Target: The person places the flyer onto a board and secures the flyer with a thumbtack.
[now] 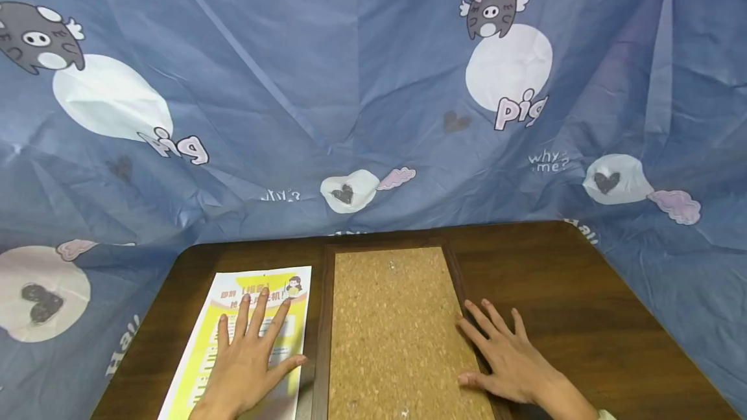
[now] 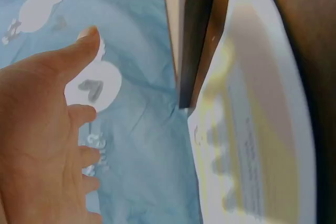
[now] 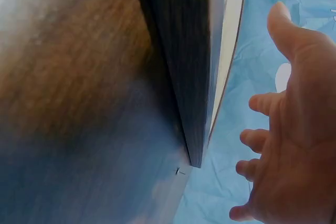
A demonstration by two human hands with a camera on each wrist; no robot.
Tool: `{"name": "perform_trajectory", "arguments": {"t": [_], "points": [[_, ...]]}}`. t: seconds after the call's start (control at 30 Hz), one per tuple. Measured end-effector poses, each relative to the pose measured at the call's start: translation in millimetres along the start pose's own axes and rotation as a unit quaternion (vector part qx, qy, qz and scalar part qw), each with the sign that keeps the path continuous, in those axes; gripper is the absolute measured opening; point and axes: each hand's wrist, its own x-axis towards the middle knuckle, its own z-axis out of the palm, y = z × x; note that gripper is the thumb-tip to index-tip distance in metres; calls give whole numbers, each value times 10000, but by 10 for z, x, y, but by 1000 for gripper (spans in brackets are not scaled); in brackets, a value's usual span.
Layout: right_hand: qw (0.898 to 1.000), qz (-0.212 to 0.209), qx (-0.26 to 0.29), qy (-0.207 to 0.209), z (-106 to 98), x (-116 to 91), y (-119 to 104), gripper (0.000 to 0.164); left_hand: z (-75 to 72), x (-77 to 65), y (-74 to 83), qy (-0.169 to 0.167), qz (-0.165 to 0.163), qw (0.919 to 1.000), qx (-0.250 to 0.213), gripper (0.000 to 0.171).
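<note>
A cork board point(image 1: 397, 329) in a dark wooden frame point(image 1: 321, 355) lies on the brown table. To its left is a yellow and white printed poster point(image 1: 201, 342), also seen in the left wrist view as a printed sheet point(image 2: 273, 145). My left hand point(image 1: 248, 358) is over the poster, fingers spread and holding nothing. My right hand point(image 1: 508, 358), its fingers likewise spread, overlaps the board's right frame edge in the head view. Between the palm point(image 3: 302, 129) and the table, the right wrist view shows the raised side of the frame point(image 3: 184, 66).
The dark wooden table point(image 1: 560, 290) has rounded far corners. Behind it hangs a blue cloth point(image 1: 280, 96) printed with cartoon pigs and hearts. A small clear object point(image 1: 392, 266) sits near the cork's far end. A tiny pin-like piece point(image 3: 179, 171) lies by the frame's corner.
</note>
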Motion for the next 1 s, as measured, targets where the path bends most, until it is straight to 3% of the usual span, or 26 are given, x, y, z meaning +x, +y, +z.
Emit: {"name": "perform_trajectory", "arguments": {"t": [0.23, 0.5, 0.67, 0.87, 1.0], "points": [[9959, 227, 679, -560, -30, -130, -19, 91, -147, -16, -196, -89, -483, 9984, -291, 93], [9926, 0, 1118, -483, -52, -288, -14, 88, -251, -52, -445, -203, -987, 9945, -293, 94], [9943, -83, 1026, -273, -36, -374, 9, 91, -259, -75, -569, -544, -1358, 9887, -339, 99], [9986, -249, 461, -58, 29, -453, 31, 96, -232, -110, -679, -929, -1661, 9810, -369, 102], [9989, -283, 347, -124, 59, -507, 35, 103, -217, -117, -782, -1403, -2013, 9675, -605, 108]]}}
